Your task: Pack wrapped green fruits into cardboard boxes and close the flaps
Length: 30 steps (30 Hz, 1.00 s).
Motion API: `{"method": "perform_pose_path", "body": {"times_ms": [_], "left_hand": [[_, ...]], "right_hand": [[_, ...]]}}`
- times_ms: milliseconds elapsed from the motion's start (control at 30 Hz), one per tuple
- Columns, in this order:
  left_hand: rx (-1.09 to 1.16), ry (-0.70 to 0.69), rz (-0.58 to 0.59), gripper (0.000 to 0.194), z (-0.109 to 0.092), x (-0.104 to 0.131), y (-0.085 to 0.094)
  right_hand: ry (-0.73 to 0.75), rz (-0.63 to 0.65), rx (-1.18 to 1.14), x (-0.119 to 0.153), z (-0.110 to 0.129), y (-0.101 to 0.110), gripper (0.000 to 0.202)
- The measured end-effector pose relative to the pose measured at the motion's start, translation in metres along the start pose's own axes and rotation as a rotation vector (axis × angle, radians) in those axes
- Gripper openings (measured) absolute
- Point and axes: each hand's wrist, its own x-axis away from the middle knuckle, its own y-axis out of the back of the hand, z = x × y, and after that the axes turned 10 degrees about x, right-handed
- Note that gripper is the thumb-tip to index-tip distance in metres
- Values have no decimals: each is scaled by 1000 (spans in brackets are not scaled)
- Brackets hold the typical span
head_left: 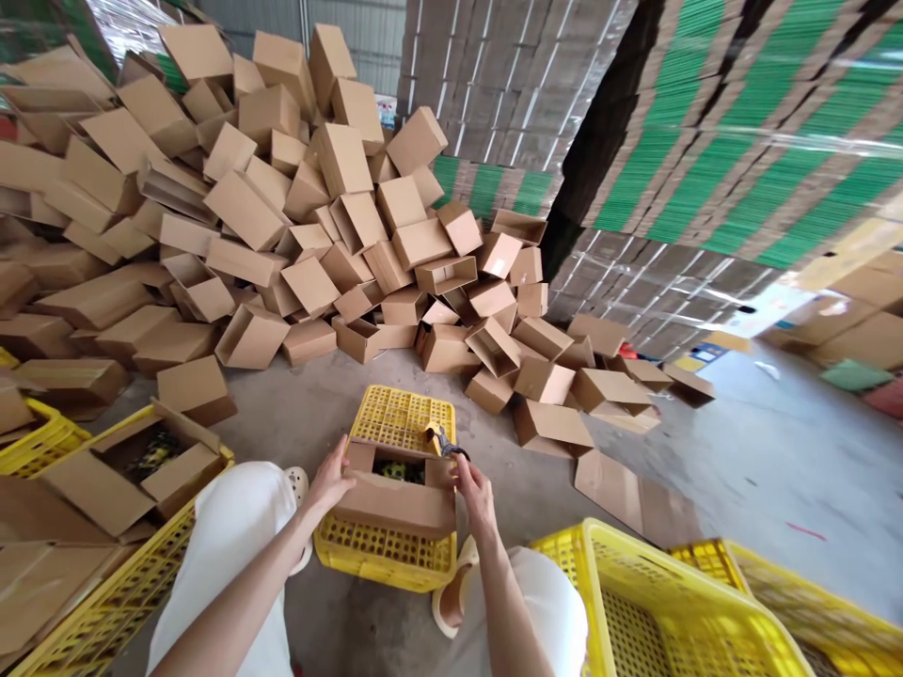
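Note:
An open cardboard box (395, 508) rests on an upturned yellow crate (388, 564) between my knees. Dark and yellow-green contents (401, 471) show through the gap between its flaps. My left hand (334, 481) grips the box's left end, fingers at the upper edge. At the opposite end, my right hand (477, 494) has its fingers closed on the upper right edge. A tape dispenser (440, 439) with yellowish tape lies on the crate just beyond the box, close to my right fingertips.
A large heap of cardboard boxes (282, 216) covers the floor ahead. On the left, a yellow crate (151, 583) holds an open box (105, 480). An open yellow crate (656, 602) stands at my right. Stacked flat cardboard (740, 122) rises behind.

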Motion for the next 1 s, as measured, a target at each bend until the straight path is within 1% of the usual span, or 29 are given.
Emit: {"method": "perform_pose_path", "body": {"times_ms": [100, 200, 300, 400, 533, 633, 733, 800, 900, 1000], "left_hand": [[4, 17, 25, 100, 2, -3, 0], [28, 16, 30, 102, 2, -2, 0], [52, 6, 16, 101, 4, 0, 0], [13, -8, -11, 90, 8, 2, 1], [-61, -15, -78, 61, 12, 1, -2], [-86, 39, -90, 50, 13, 0, -8], [-37, 96, -67, 48, 13, -2, -15], [-3, 115, -56, 48, 12, -3, -18], [39, 150, -42, 52, 11, -6, -20], [77, 202, -32, 60, 9, -7, -20]], "right_hand": [[69, 14, 168, 7, -7, 6, 63], [120, -6, 286, 10, -14, 5, 52], [90, -47, 362, 9, -18, 1, 43], [21, -64, 399, 4, -20, 0, 41], [-26, -58, 397, -2, -28, -4, 50], [-4, -70, 364, -4, -40, -16, 58], [60, -68, 241, -3, -54, -32, 64], [68, -53, 163, -1, -61, -40, 69], [29, -18, 112, 0, -66, -46, 80], [-61, -12, 144, 0, -61, -48, 88]]}}
